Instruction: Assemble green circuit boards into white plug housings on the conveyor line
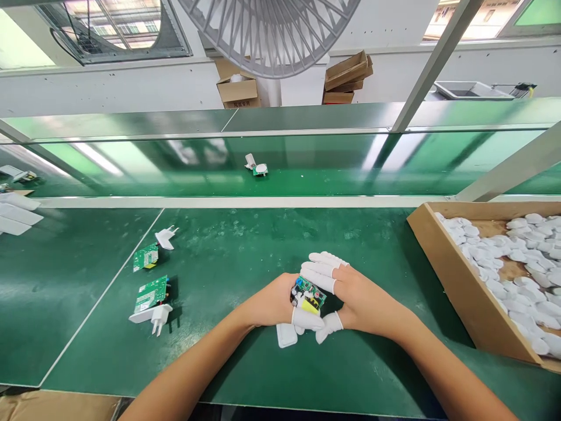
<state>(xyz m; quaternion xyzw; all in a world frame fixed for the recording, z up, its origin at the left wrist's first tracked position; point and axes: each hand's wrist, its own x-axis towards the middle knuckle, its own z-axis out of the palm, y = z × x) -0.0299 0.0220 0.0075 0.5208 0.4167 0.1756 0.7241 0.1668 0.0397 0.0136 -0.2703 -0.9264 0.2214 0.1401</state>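
Both hands meet over the green bench, with white covers on their fingertips. Between them is a small green circuit board (316,292) with a yellow part and other components facing up. My left hand (278,299) is closed around the board's left side, its thumb along the near edge. From the right, my right hand (357,295) curls its fingers over the board's far edge. Its thumb meets the left thumb in front. A white plastic piece (287,335) shows below the left hand; whether it is attached to the board I cannot tell.
Two boards, one joined to a white plug housing (149,314), lie left, near another white plug piece (165,237). A cardboard tray (456,286) of white round pieces stands right. A small board (260,169) lies beyond the rail (280,202). A fan (272,35) hangs above.
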